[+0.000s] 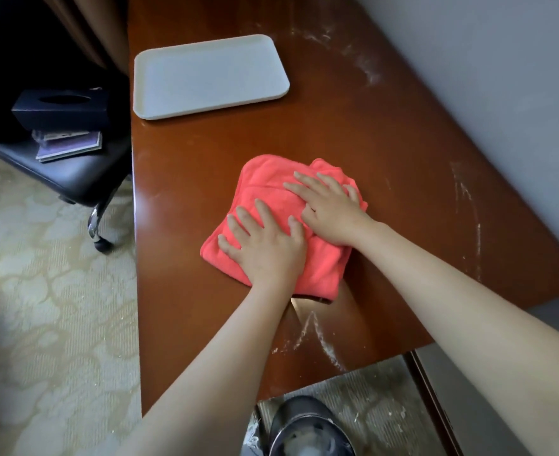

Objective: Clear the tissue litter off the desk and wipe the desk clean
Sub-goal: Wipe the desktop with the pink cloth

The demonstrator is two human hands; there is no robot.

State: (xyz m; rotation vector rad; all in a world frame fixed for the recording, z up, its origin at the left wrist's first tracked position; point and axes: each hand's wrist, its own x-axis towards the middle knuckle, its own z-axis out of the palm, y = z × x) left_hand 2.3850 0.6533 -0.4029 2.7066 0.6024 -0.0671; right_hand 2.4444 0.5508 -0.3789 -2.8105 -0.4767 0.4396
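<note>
White tray (210, 77) bare | both hands (flat) press coral cloth (271, 192)

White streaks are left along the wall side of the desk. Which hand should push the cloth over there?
Right, probably. The right hand presses the pink cloth on its wall-side half, nearer the white streaks. The left hand presses the half nearer the desk's open edge.

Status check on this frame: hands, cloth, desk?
Left hand and right hand flat, pressing pink cloth. White streaks remain on desk. No tissue litter seen; white tray sits ahead.
</note>
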